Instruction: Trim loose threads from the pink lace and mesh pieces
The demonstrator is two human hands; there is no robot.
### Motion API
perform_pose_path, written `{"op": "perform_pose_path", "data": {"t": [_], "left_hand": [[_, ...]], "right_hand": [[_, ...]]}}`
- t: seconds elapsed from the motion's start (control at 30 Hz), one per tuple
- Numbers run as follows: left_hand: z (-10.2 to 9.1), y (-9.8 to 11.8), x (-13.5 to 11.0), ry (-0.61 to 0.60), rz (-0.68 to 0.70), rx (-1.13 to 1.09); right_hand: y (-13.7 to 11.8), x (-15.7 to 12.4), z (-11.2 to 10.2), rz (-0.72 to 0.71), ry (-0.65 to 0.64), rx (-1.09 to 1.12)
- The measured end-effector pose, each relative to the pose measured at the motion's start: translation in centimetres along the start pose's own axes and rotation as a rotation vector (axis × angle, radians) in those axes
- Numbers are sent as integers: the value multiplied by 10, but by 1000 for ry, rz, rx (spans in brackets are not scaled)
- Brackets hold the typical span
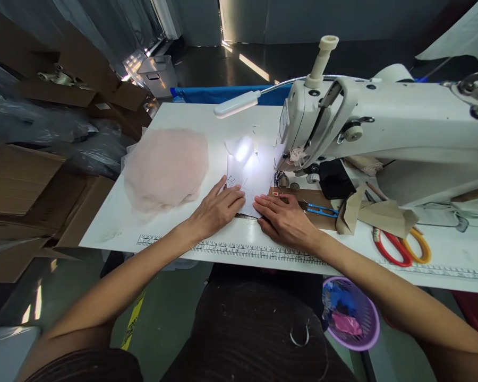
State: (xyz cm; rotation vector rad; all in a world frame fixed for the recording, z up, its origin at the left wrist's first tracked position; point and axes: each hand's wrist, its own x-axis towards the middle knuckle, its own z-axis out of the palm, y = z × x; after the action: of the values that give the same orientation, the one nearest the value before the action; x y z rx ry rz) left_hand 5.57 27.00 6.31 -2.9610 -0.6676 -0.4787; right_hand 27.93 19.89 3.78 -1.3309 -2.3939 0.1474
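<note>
A small piece of pale fabric (252,183) lies flat on the table just left of the sewing machine's needle area (281,178), brightly lit by a lamp. My left hand (219,206) rests on its left edge, palm down with the fingers stretched out. On its lower right edge lies my right hand (281,216), also flat, with the fingers extended. Beside the right hand are blue-handled thread snips (322,210) on a brown board (318,199). I cannot tell whether the snips touch the hand.
A stack of sheer pink fabric (167,167) lies on the left of the white table (115,228). Red-handled scissors (392,246) and yellow-handled scissors (418,246) lie at right. A lamp (237,104) hangs above the fabric. Below the edge stands a purple basket (370,329); cardboard boxes (19,180) stand left.
</note>
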Motion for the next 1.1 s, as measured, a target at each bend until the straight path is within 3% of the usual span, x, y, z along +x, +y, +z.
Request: {"op": "perform_pose_path", "data": {"t": [0.2, 0.33, 0.43, 0.53, 0.73, 0.9, 1.0, 1.1], "left_hand": [[-20, 1, -9, -168, 81, 128], [-37, 4, -5, -119, 70, 121], [-42, 4, 12, -55, 42, 48], [-30, 1, 45, -65, 13, -59], [16, -23, 108, -209, -203, -330], [28, -32, 120, -217, -245, -447], [26, -30, 123, -251, -230, -348], [21, -23, 124, -168, -240, -200]], "right_hand": [[2, -5, -8, -2, 12, -73], [2, -4, -8, 15, 3, -87], [2, -2, -7, -14, -19, -61], [5, -1, -8, -37, -29, -45], [15, -3, -11, 2, -22, -45], [21, -4, -13, 13, 6, -29], [23, -5, -15, 44, 20, -67], [24, -7, -16, 113, 77, -124]]}}
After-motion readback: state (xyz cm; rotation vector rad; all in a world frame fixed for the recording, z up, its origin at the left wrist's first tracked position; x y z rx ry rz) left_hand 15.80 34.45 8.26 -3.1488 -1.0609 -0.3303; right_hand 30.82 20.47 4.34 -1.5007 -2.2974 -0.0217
